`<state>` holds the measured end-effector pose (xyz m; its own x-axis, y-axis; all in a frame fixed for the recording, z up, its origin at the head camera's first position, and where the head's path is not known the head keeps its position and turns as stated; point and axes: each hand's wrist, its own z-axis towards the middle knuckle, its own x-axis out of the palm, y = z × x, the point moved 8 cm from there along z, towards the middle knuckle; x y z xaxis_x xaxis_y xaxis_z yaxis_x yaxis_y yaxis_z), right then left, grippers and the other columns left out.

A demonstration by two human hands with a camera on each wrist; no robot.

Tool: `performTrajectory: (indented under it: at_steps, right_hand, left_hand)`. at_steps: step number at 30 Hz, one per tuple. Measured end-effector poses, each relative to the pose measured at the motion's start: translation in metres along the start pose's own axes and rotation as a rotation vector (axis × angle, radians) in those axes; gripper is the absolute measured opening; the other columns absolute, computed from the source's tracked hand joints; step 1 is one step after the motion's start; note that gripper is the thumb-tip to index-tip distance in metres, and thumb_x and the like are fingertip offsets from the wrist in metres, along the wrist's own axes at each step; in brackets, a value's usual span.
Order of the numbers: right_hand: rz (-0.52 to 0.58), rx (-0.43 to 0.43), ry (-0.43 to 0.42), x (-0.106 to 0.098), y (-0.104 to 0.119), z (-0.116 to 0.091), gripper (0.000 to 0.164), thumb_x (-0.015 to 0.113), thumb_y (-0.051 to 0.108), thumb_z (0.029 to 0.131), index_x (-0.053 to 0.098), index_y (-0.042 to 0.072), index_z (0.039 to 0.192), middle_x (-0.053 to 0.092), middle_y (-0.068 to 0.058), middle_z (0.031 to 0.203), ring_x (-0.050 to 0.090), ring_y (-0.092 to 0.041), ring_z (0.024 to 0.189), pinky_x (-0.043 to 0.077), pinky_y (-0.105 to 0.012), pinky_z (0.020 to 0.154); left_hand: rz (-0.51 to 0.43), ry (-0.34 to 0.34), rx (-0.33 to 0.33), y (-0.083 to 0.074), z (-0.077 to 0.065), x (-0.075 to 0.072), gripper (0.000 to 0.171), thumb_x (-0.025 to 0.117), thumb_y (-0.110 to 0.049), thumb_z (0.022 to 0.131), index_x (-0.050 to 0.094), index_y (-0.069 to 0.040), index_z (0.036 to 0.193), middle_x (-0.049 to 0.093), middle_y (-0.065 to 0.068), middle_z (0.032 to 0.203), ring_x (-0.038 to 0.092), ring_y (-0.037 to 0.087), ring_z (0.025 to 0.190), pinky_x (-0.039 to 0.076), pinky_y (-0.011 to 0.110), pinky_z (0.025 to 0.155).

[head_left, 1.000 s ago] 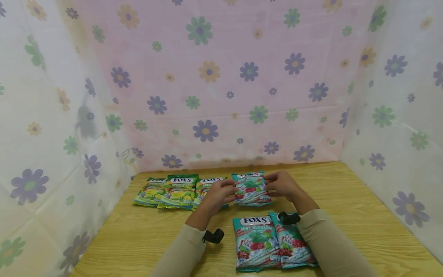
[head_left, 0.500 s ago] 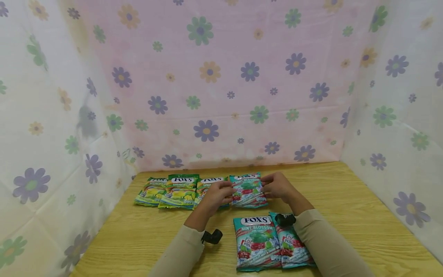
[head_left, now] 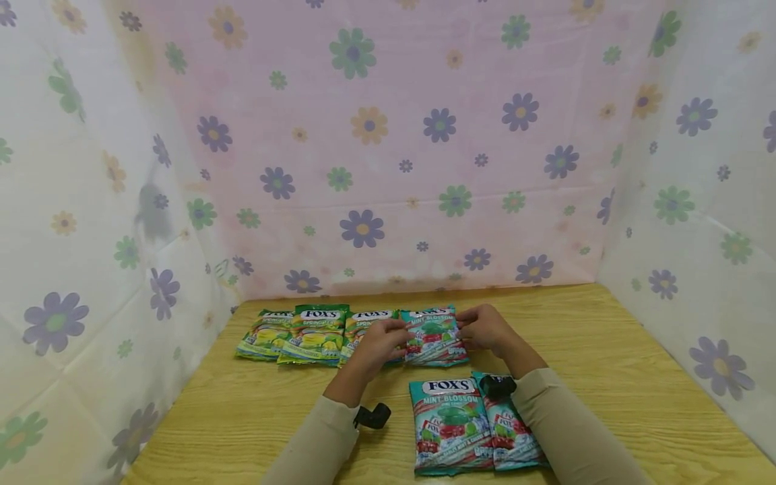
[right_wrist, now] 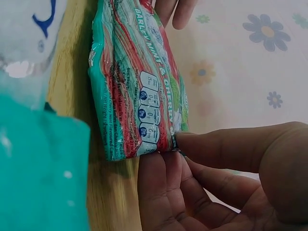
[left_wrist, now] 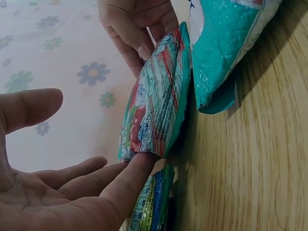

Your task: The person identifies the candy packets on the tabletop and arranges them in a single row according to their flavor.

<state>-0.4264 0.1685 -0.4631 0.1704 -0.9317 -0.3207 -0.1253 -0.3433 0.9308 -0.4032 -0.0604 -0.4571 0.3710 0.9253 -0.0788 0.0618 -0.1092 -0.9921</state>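
A teal Mint Blossom candy bag (head_left: 433, 337) lies on the table between both hands, right beside the row of green bags. My left hand (head_left: 380, 347) touches its left edge with extended fingertips; in the left wrist view the thumb (left_wrist: 36, 108) stands apart from the bag. At the opposite edge, my right hand (head_left: 488, 330) pinches the bag, its thumb (right_wrist: 216, 147) on the printed face and its fingers (right_wrist: 161, 192) at the edge. Partly behind the left hand is a green Springtea-like candy bag (head_left: 358, 330).
Two more green bags, a middle one (head_left: 315, 337) and a left one (head_left: 263, 337), overlap at the back left. Nearer the front lie two teal bags, one (head_left: 451, 431) fully seen and one (head_left: 512, 431) partly under the right forearm. Flowered cloth (head_left: 394, 135) encloses the wooden table (head_left: 261, 417).
The teal bag between my hands has moved left and slightly toward me, coming down beside the green bags. My right hand has moved left with it; the left hand has hardly moved.
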Motion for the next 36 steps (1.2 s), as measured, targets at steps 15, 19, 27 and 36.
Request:
performTrajectory:
  at_steps: [15,19,27,36]
  right_hand:
    - [-0.019,0.003,0.004,0.003,-0.009,-0.002,0.045,0.070,-0.001,0.095,0.061,-0.005,0.138,0.064,-0.020,0.125,0.068,-0.025,0.102,0.063,-0.041,0.087]
    - [-0.002,0.008,0.019,0.004,-0.009,-0.005,0.046,0.069,-0.002,0.095,0.060,-0.005,0.140,0.062,-0.021,0.127,0.068,-0.027,0.105,0.063,-0.041,0.089]
    - [0.032,0.004,0.052,0.006,-0.006,-0.007,0.045,0.067,-0.002,0.097,0.059,-0.006,0.141,0.060,-0.022,0.132,0.068,-0.028,0.108,0.063,-0.042,0.088]
    - [0.063,0.026,0.064,0.008,-0.016,-0.002,0.046,0.068,-0.001,0.096,0.060,-0.005,0.140,0.061,-0.021,0.130,0.068,-0.027,0.106,0.063,-0.043,0.087]
  left_hand:
    - [0.040,-0.027,-0.040,-0.002,-0.001,0.001,0.062,0.064,-0.023,0.103,0.041,0.007,0.152,0.044,0.024,0.156,0.055,0.037,0.137,0.052,0.050,0.108]
    - [0.067,-0.022,-0.043,-0.004,-0.002,0.002,0.062,0.065,-0.024,0.103,0.043,0.007,0.151,0.046,0.025,0.154,0.057,0.036,0.134,0.053,0.050,0.107]
    - [0.117,-0.025,-0.032,-0.008,-0.003,0.001,0.064,0.066,-0.027,0.102,0.043,0.007,0.151,0.049,0.023,0.152,0.058,0.036,0.132,0.055,0.049,0.104]
    - [0.157,-0.017,-0.038,-0.006,-0.006,0.002,0.068,0.068,-0.031,0.101,0.044,0.007,0.151,0.050,0.025,0.151,0.060,0.037,0.130,0.058,0.047,0.100]
